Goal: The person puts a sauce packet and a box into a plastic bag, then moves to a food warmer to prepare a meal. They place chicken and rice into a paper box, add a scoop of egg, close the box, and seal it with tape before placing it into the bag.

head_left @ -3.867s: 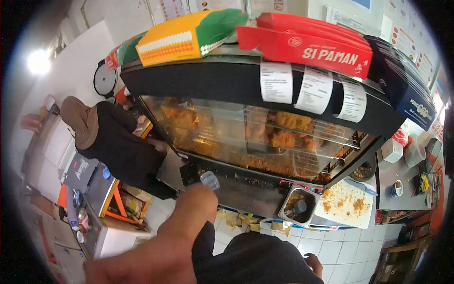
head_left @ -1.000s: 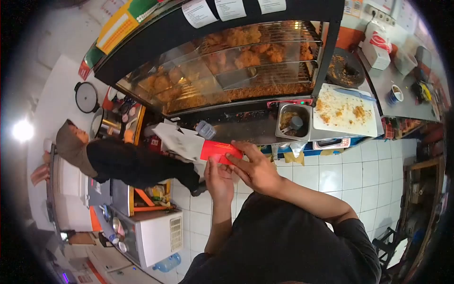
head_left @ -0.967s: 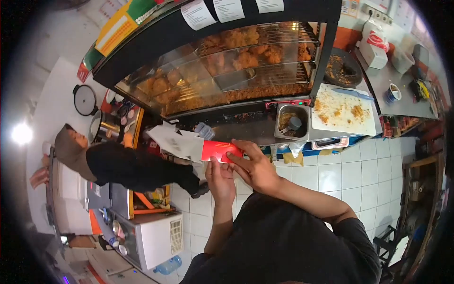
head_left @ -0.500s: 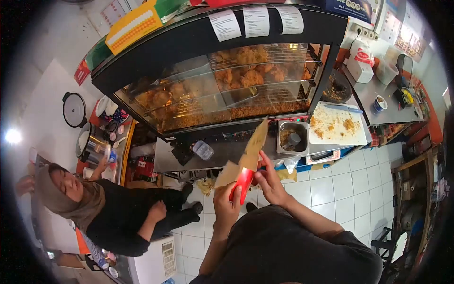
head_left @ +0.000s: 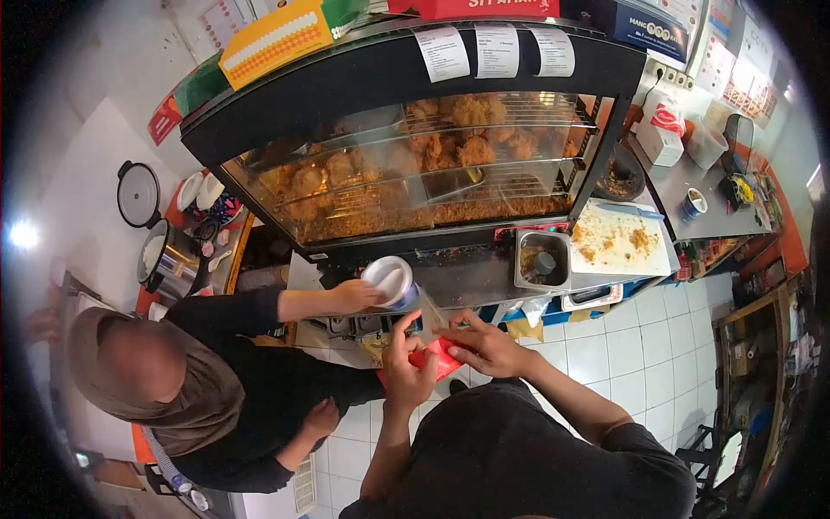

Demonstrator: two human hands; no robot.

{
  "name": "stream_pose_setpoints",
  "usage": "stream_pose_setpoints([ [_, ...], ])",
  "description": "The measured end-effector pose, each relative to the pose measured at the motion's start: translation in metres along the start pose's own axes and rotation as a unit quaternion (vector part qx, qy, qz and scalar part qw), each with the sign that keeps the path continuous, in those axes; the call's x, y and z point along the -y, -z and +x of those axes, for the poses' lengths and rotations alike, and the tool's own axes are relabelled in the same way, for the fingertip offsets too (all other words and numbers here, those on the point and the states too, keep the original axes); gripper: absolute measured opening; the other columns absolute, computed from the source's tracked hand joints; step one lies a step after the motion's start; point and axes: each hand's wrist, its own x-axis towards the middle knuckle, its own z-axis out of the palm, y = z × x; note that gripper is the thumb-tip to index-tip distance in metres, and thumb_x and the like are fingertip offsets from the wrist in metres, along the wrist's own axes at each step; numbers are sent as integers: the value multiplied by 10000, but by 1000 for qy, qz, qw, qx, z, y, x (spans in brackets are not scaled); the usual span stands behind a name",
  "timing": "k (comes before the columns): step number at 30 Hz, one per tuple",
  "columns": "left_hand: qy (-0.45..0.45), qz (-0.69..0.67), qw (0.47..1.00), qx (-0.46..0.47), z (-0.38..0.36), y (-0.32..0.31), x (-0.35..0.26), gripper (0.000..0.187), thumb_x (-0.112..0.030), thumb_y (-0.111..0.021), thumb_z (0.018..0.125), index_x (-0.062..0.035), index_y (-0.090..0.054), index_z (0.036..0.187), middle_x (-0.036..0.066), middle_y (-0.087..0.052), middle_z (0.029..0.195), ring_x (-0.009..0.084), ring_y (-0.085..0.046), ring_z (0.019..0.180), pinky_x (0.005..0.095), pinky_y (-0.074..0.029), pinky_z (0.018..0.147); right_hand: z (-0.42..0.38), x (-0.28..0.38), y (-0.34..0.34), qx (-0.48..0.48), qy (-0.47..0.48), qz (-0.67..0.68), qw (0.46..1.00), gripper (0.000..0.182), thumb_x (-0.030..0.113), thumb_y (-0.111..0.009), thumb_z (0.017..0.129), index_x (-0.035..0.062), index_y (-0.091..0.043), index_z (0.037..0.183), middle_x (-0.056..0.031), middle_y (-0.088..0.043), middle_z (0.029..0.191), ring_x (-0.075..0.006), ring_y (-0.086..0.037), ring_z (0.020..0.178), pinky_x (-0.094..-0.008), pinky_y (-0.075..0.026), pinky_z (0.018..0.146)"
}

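A red cardboard food box (head_left: 443, 356) with a brown inner side is between my hands, partly folded and partly hidden by the fingers. My left hand (head_left: 406, 368) grips its left side, with the index finger raised. At the other side my right hand (head_left: 488, 348) bends over the upper edge, its fingers pressed on the card. Just beyond the box, a co-worker's hand (head_left: 354, 297) holds a white-and-blue tub (head_left: 391, 278) at the counter's front edge.
A glass warming cabinet (head_left: 415, 186) with fried chicken stands ahead on the steel counter. To its right are a metal container (head_left: 542, 259) and a white cutting board (head_left: 644, 259) with crumbs and a knife (head_left: 629, 210). The co-worker (head_left: 216, 372) stands close at left.
The box has turned and been lowered, with its brown flaps no longer standing tall. The co-worker has reached across, bringing the tub from the left to the counter by my hands.
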Motion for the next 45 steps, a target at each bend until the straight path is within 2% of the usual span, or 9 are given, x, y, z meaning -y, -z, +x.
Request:
stream_pose_setpoints([
  [7, 31, -22, 996, 81, 16, 0, 3, 243, -75, -521, 940, -2, -537, 1172, 62, -590, 730, 117, -543, 677, 290, -442, 686, -12, 15, 41, 102, -24, -115, 988, 638, 358, -668, 901, 87, -445, 1435, -193, -533, 1220, -376, -631, 980, -410, -546, 771],
  [9, 176, -58, 977, 105, 16, 18, 11, 163, -130, -539, 984, 9, -609, 1031, 37, -640, 849, 91, -586, 805, 250, -457, 736, -26, -2, 66, 84, -25, -118, 989, 634, 344, -649, 915, 70, -428, 1442, -208, -522, 1242, -387, -633, 975, -414, -543, 773],
  [12, 127, -199, 960, 152, 15, 23, 16, 201, -119, -578, 977, 4, -597, 1135, 41, -653, 986, 91, -601, 896, 252, -477, 793, -47, -23, 100, -88, 33, -174, 980, 598, 344, -592, 962, 37, -413, 1443, -172, -577, 1134, -292, -651, 861, -367, -530, 700],
  [14, 93, -361, 912, 170, 10, -5, -2, 316, -129, -603, 978, -4, -547, 1263, 55, -629, 1124, 91, -590, 1012, 263, -489, 854, -58, -25, 117, -118, -171, 73, 975, 547, 354, -491, 1025, 10, -401, 1442, -90, -603, 921, -152, -588, 713, -296, -488, 618],
  [18, 139, -428, 872, 192, 12, -65, 14, 376, -175, -531, 1021, -24, -475, 1361, 78, -597, 1248, 137, -576, 1141, 328, -471, 958, -71, -46, 131, -105, -285, 199, 932, 511, 382, -401, 1060, 21, -415, 1421, 5, -536, 707, -72, -457, 533, -239, -406, 508],
  [23, 180, -547, 810, 108, 23, -121, -11, 348, -219, -474, 1045, -46, -491, 1347, 44, -605, 1254, 171, -612, 1106, 342, -481, 957, -77, -56, 156, -91, -363, 208, 904, 505, 387, -413, 1052, 38, -423, 1418, -69, -595, 741, -158, -572, 603, -291, -474, 590],
  [28, 157, -488, 858, 25, 41, -143, -22, 355, -223, -459, 1048, -46, -494, 1354, 59, -629, 1231, 173, -635, 1092, 366, -531, 918, -86, -22, 179, -123, -68, -81, 987, 479, 209, -683, 910, 45, -517, 1329, -186, -562, 1320, -314, -506, 1292, -412, -419, 1048],
  [33, 136, -459, 877, -39, 44, -172, -45, 353, -223, -463, 1048, -54, -495, 1356, 66, -636, 1220, 178, -659, 1045, 368, -559, 874, -91, 3, 185, -27, 75, -9, 997, 525, 116, -820, 747, 53, -605, 1222, -172, -532, 1358, -361, -489, 1296, -463, -422, 1051],
  [45, 104, -201, 957, -181, 27, -221, -84, 276, -209, -478, 1048, 9, -642, 1003, -5, -600, 802, 70, -536, 691, 234, -463, 672, -68, -32, 162, -182, 93, -41, 978, 388, 48, -761, 768, 31, -682, 1147, -176, -554, 1217, -323, -565, 1101, -403, -499, 889],
])
